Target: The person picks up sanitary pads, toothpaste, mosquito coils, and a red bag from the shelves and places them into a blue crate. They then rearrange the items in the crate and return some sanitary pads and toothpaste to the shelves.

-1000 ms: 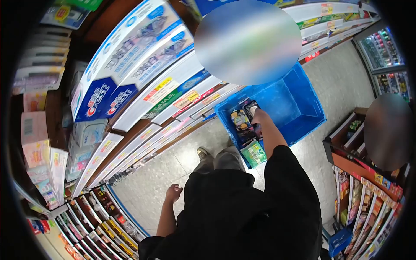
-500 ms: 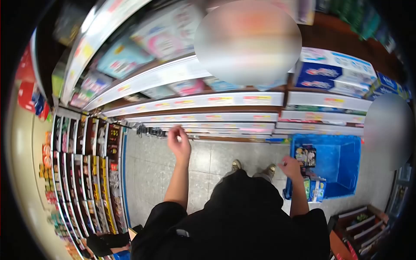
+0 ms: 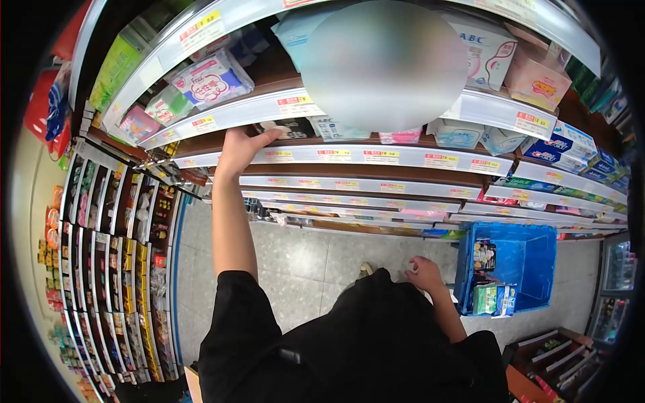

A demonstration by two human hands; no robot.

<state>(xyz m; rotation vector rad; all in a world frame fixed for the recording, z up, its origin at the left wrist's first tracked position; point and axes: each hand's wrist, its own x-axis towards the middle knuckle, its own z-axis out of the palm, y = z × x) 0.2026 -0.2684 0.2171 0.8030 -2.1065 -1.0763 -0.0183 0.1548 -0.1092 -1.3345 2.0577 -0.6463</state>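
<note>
My left hand (image 3: 238, 151) reaches to a middle shelf, its thumb stretched out to the right over the price strip (image 3: 275, 155). Right beside the thumb lies a black package (image 3: 292, 128) with a pale patch. The other fingers of this hand are mostly hidden at the shelf opening. To the right of the black pack stand a white and light-blue pack (image 3: 339, 129) and a pink one (image 3: 400, 136). My right hand (image 3: 424, 274) hangs above the floor, fingers loosely curled and apart, holding nothing. Nearest to it is a blue plastic crate (image 3: 463, 269).
In the crate are a dark box (image 3: 485, 255), a green pack (image 3: 485, 299) and a blue pack (image 3: 505, 300). Toothpaste boxes (image 3: 554, 149) fill the shelf at right. Another stocked rack (image 3: 111, 269) stands left. A wooden display (image 3: 551, 356) is at lower right.
My left hand has moved up and left from above the floor to the shelf. My right hand has shifted left, away from the crate. The view has tilted up toward the shelves.
</note>
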